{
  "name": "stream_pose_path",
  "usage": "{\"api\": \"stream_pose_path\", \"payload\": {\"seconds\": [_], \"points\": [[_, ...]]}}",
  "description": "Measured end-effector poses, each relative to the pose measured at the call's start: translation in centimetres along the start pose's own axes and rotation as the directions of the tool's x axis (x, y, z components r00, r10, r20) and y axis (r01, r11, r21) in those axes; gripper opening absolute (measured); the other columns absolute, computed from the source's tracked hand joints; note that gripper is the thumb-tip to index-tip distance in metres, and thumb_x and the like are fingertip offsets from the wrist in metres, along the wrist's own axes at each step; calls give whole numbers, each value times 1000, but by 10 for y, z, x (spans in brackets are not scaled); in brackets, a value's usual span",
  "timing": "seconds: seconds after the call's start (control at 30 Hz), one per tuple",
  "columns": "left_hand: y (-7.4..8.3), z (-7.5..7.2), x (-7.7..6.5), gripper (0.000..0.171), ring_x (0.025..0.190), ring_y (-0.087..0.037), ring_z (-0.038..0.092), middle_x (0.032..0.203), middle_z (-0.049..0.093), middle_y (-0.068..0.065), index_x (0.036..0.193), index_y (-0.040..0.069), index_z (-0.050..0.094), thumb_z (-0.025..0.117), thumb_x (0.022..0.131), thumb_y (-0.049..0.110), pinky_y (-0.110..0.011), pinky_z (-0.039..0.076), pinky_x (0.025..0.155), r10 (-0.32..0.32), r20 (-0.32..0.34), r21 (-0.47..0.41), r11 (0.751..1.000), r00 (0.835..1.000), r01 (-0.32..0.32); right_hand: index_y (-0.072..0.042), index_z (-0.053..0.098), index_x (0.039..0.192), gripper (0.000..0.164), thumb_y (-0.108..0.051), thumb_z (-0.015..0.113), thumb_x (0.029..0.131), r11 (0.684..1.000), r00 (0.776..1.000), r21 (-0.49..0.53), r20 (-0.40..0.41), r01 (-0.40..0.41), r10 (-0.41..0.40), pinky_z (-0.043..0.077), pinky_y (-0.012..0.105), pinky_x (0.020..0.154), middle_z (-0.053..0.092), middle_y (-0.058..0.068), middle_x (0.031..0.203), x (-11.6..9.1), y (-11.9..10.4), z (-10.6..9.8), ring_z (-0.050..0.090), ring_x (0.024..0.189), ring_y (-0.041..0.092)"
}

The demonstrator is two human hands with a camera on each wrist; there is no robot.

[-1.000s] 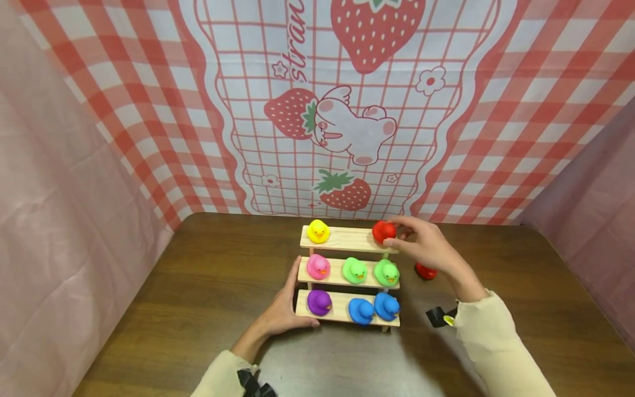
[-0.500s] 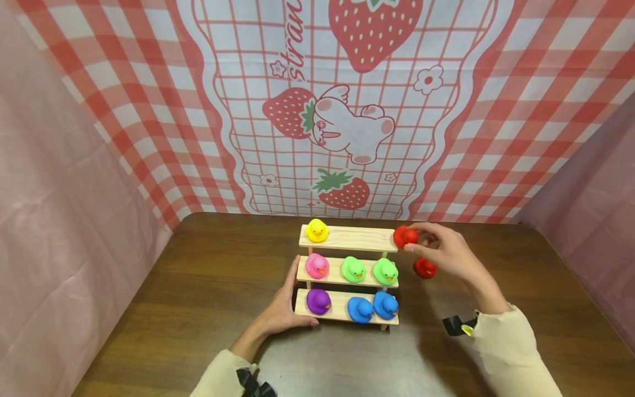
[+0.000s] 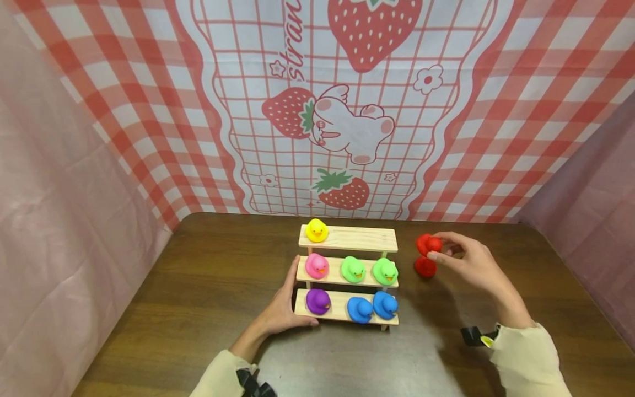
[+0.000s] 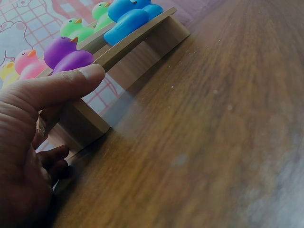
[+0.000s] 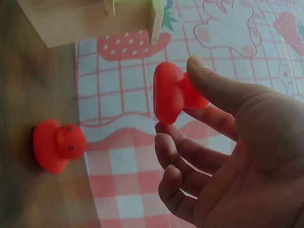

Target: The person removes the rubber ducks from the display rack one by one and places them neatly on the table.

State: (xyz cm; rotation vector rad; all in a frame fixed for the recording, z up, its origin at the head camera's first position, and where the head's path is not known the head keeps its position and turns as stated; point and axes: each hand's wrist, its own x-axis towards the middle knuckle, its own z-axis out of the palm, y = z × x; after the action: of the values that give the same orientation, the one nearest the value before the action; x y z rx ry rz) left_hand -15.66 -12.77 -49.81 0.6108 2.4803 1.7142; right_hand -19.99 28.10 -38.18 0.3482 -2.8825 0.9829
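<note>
My right hand (image 3: pixel 473 264) pinches a red rubber duck (image 5: pixel 168 92) by its head between thumb and fingers, in the air to the right of the shelf. A second red rubber duck (image 5: pixel 54 145) sits on the table; the held one overlaps it in the head view. The left hand (image 3: pixel 281 313) grips the left end of a three-tier wooden shelf (image 3: pixel 357 238), thumb along the bottom tier's front edge. A yellow duck (image 3: pixel 317 230) stands on the top tier. On the middle tier are a pink duck (image 3: pixel 317 267) and two green ducks (image 3: pixel 353 269). Below are a purple duck (image 3: pixel 318 301) and two blue ducks (image 3: pixel 359 310).
The shelf stands on a brown wooden table (image 3: pixel 213 275). Behind it hangs a red-and-white checked cloth (image 3: pixel 317 187) with strawberries. Pink curtains (image 3: pixel 64 220) close off both sides.
The red duck has left the right end of the top tier and moved rightward in my right hand, clear of the shelf. My left hand has stayed on the shelf.
</note>
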Motion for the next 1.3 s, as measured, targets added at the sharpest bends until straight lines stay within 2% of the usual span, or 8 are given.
{"api": "stream_pose_path", "payload": {"seconds": [0.2, 0.53, 0.67, 0.8, 0.87, 1.03, 1.3], "points": [[1, -1, -1, 143, 153, -41, 23, 168, 14, -21, 162, 20, -6, 94, 60, 17, -65, 19, 123, -5, 1, 8, 1000, 1000, 5, -8, 66, 125, 46, -34, 77, 88, 1000, 999, -20, -41, -5, 4, 46, 20, 63, 68, 8, 92, -6, 15, -2, 54, 77, -3], [0, 0, 0, 142, 155, -37, 20, 169, 12, -17, 163, 24, -4, 95, 60, 18, -62, 18, 124, -23, 4, 3, 1000, 1000, 23, -6, 64, 126, 48, -36, 75, 89, 999, 998, -35, -44, -41, 40, 47, 19, 64, 68, 10, 95, -12, 34, -1, 52, 78, -7], [0, 0, 0, 142, 155, -33, 20, 170, 14, -15, 163, 26, -3, 95, 60, 18, -59, 18, 125, -47, 6, 4, 999, 999, 47, -5, 63, 128, 51, -37, 74, 90, 997, 998, -41, -25, -60, 59, 47, 20, 63, 69, 11, 94, -14, 41, 1, 54, 77, -4], [0, 0, 0, 142, 155, -33, 20, 169, 15, -15, 163, 21, -3, 95, 60, 17, -59, 18, 125, -48, 5, 3, 999, 999, 48, -3, 62, 128, 54, -39, 74, 90, 996, 997, -37, -3, -83, 83, 48, 22, 62, 70, 13, 95, -15, 47, 5, 56, 78, 3], [0, 0, 0, 142, 154, -33, 20, 169, 15, -15, 163, 20, -3, 95, 60, 17, -60, 19, 125, -45, 5, 5, 999, 999, 45, -2, 62, 128, 54, -38, 74, 90, 995, 996, -38, 0, -88, 88, 47, 22, 62, 71, 14, 95, -14, 51, 7, 56, 77, 4], [-1, 0, 0, 142, 155, -32, 20, 169, 15, -15, 163, 24, -2, 95, 60, 18, -59, 18, 125, -44, 1, 2, 999, 999, 44, -1, 62, 127, 52, -35, 74, 90, 995, 996, -46, 0, -92, 92, 46, 22, 62, 72, 15, 95, -13, 58, 10, 56, 76, 1], [1, 0, 0, 143, 154, -37, 22, 169, 15, -18, 162, 26, -3, 95, 59, 18, -63, 20, 123, -27, -2, 0, 1000, 1000, 27, 3, 61, 127, 53, -31, 76, 89, 994, 995, -58, 18, -97, 99, 47, 24, 63, 72, 23, 102, -12, 67, 17, 63, 83, 19]]}}
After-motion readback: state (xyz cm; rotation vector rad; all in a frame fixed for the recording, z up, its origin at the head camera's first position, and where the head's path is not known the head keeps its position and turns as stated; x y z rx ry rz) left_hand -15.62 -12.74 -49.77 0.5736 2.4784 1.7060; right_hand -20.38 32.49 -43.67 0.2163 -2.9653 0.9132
